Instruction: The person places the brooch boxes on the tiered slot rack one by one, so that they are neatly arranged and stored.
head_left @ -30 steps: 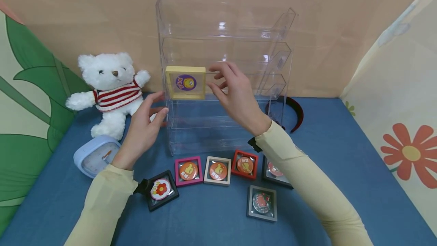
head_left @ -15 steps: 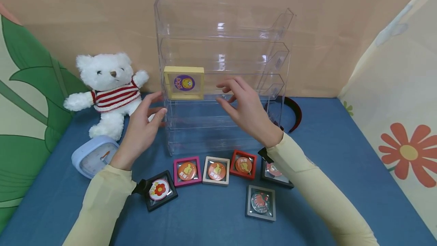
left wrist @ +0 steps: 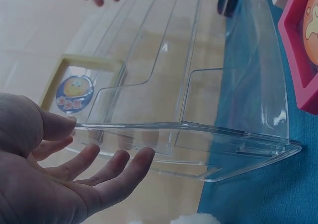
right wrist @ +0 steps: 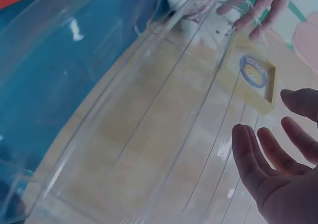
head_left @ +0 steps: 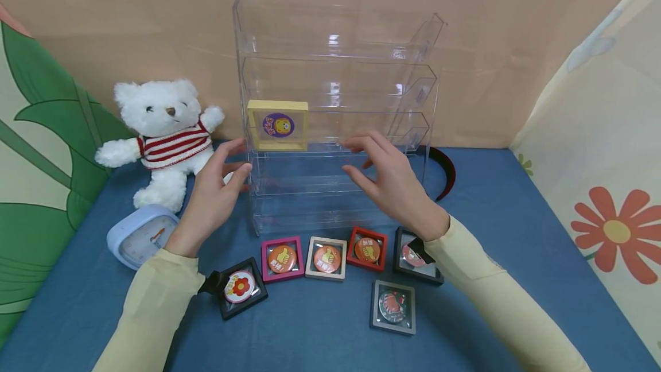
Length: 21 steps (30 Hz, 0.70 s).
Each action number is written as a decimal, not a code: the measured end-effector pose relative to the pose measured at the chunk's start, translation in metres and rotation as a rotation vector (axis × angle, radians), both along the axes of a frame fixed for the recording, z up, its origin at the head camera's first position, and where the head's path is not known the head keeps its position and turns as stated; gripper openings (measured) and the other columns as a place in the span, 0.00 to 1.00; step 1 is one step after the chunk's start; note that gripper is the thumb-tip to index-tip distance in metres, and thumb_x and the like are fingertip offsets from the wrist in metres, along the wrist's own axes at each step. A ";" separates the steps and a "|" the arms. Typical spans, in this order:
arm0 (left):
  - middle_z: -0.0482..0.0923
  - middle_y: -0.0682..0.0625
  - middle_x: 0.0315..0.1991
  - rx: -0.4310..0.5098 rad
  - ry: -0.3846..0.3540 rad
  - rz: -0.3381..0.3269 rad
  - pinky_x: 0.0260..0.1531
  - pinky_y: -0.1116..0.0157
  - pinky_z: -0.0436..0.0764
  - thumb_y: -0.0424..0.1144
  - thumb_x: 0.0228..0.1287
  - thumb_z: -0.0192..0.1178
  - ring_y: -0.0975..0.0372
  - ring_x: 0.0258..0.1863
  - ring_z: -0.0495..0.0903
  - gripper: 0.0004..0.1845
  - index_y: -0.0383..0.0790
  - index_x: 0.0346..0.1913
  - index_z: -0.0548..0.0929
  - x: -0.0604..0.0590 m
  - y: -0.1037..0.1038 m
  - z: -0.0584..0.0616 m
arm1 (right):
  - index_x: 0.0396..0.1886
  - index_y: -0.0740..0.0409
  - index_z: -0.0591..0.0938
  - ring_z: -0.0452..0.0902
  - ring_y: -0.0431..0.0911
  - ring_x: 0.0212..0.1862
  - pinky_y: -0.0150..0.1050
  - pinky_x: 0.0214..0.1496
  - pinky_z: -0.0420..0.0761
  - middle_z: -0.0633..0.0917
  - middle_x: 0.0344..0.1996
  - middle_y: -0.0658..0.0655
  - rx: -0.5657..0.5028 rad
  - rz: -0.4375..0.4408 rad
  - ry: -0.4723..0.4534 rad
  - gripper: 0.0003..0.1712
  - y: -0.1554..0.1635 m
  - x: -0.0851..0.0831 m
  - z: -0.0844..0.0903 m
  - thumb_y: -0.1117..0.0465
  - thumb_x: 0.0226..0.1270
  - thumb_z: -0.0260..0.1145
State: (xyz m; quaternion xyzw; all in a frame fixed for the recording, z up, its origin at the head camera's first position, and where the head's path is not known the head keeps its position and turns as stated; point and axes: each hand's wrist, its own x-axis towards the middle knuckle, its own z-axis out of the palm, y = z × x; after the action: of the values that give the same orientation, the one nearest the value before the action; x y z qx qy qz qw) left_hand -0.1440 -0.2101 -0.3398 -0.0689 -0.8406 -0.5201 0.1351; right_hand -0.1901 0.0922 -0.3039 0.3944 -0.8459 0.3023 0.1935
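Observation:
A clear tiered display rack [head_left: 330, 85] stands at the back of the table. In its tier at the left sits a pale yellow frame [head_left: 279, 140] with a purple round badge. My left hand [head_left: 212, 200] is at the rack's left side; in the left wrist view its thumb [left wrist: 58, 127] meets the side panel's edge and its fingers [left wrist: 121, 182] are loosely spread beside the panel. My right hand [head_left: 395, 182] hovers in front of the rack, right of the yellow frame, fingers loosely bent with nothing in them.
Several small framed badges lie before the rack, among them a pink frame [head_left: 282, 276], a red frame [head_left: 367, 264] and a grey frame [head_left: 393, 328]. A white teddy bear [head_left: 161, 108] and blue clock [head_left: 121, 248] stand left. A dark headband [head_left: 448, 168] lies behind at right.
My right hand has moved away from the yellow frame, to the right and down. The yellow frame stays in the rack, and my left hand has stayed at the rack's side.

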 end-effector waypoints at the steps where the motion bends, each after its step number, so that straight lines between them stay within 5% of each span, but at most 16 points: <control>1: 0.66 0.38 0.69 0.000 0.001 0.000 0.39 0.69 0.84 0.33 0.79 0.51 0.44 0.60 0.76 0.26 0.37 0.76 0.63 0.000 0.000 0.000 | 0.59 0.62 0.79 0.78 0.47 0.49 0.41 0.45 0.85 0.79 0.56 0.58 0.006 -0.003 -0.003 0.22 0.003 0.002 -0.001 0.64 0.67 0.73; 11: 0.66 0.37 0.69 0.000 0.008 -0.005 0.38 0.73 0.83 0.33 0.79 0.51 0.43 0.60 0.76 0.26 0.36 0.76 0.62 0.000 0.001 -0.001 | 0.59 0.60 0.79 0.80 0.47 0.41 0.42 0.43 0.86 0.80 0.55 0.57 0.024 -0.056 -0.057 0.24 0.033 0.012 -0.018 0.63 0.65 0.74; 21: 0.66 0.37 0.69 -0.006 0.014 -0.002 0.37 0.73 0.83 0.32 0.79 0.52 0.43 0.59 0.76 0.26 0.36 0.75 0.63 0.000 0.000 -0.002 | 0.60 0.59 0.79 0.79 0.45 0.48 0.41 0.44 0.86 0.81 0.55 0.56 0.045 -0.076 -0.135 0.24 0.051 0.025 -0.030 0.64 0.65 0.74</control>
State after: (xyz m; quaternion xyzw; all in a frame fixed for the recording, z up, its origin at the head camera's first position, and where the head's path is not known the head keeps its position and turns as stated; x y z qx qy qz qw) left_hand -0.1444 -0.2096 -0.3414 -0.0737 -0.8411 -0.5171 0.1405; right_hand -0.1653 0.1430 -0.3339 0.3451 -0.8779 0.3016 0.1385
